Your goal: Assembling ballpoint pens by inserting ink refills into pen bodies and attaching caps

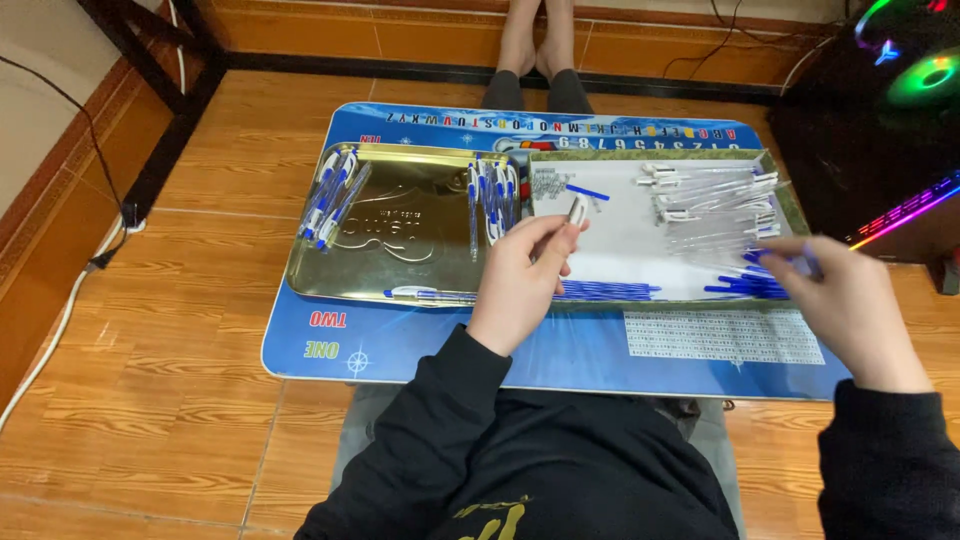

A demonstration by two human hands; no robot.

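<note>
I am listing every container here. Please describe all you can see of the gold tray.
The gold tray is shallow, rectangular and shiny, metal by its look, with an embossed centre. It lies flat on the blue table, left of a white-bottomed tray. Blue-and-clear pens lie inside in groups. Neither hand touches it.

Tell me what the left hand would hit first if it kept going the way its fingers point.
The left hand points up and right, over the white tray. It would probably meet the loose blue pen part first, though depth is hard to judge; the small clear piece is already in its fingertips.
</note>
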